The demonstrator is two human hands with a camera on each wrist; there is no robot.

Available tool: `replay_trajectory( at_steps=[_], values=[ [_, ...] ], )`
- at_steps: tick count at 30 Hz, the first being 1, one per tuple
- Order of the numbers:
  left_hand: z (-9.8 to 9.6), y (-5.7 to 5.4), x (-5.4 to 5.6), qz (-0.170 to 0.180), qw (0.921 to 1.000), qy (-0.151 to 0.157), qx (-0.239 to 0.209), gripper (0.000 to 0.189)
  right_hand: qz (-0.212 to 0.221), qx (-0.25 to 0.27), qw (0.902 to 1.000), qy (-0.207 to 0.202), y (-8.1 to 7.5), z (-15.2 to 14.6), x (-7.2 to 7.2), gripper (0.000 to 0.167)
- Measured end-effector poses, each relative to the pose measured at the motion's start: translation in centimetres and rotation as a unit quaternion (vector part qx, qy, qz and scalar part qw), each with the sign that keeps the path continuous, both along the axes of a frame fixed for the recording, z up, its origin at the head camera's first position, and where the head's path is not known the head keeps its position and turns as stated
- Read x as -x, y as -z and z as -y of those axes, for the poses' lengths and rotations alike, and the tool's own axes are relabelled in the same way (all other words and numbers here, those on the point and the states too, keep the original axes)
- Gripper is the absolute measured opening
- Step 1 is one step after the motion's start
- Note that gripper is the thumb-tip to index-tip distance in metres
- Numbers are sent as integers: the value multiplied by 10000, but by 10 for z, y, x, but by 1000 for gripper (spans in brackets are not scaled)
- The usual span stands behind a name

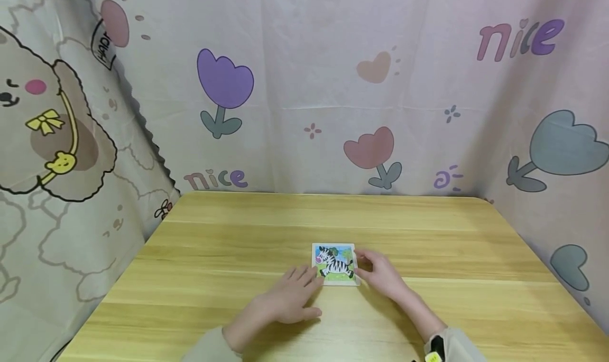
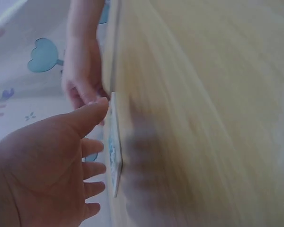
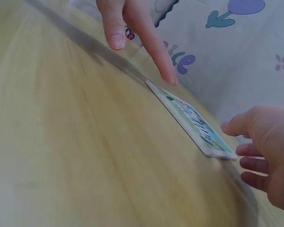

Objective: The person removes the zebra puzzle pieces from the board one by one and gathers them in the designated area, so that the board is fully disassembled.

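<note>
A thin square picture board with a white border and a cartoon zebra lies flat on the wooden table, picture side up. At its left edge is my left hand, palm down, with straight fingers and the thumb spread apart. My right hand is by the opposite edge, thumb and fingers loosely bent, with a gap between them. In the right wrist view, the right fingers are beside the board's near corner. The left wrist view shows the board almost edge-on beside the left fingertips.
The light wooden table extends around the board on all sides. A pale curtain printed with tulips, hearts and words hangs behind it and along both sides. A dark band with a yellow piece is at my right wrist.
</note>
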State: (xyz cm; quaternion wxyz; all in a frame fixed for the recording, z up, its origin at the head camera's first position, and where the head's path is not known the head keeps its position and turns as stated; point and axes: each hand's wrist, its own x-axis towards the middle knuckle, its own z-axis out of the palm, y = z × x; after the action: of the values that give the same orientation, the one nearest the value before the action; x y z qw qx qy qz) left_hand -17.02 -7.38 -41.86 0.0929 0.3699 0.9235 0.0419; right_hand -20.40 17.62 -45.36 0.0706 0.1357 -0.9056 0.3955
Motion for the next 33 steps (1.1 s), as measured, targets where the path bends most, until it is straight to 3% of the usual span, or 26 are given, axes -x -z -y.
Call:
replay_trajectory(
  at_steps=[6, 16, 22, 33],
  values=[
    [-1, 6, 5, -305, 9989, 306, 191, 66, -203, -238, 9991, -300, -6, 15, 20, 47],
    [-2, 8, 5, -329, 9978, 288, 507, 68, -185, -515, 9939, -961, -9, 47, 45, 45],
    [-3, 10, 3, -236, 9982, 308, 462, 69, -60, -996, 9906, -937, -3, 56, 48, 45],
    [-2, 10, 4, -79, 9993, 260, 271, 69, -22, -1327, 9867, -935, -7, 60, 51, 39]
  ],
)
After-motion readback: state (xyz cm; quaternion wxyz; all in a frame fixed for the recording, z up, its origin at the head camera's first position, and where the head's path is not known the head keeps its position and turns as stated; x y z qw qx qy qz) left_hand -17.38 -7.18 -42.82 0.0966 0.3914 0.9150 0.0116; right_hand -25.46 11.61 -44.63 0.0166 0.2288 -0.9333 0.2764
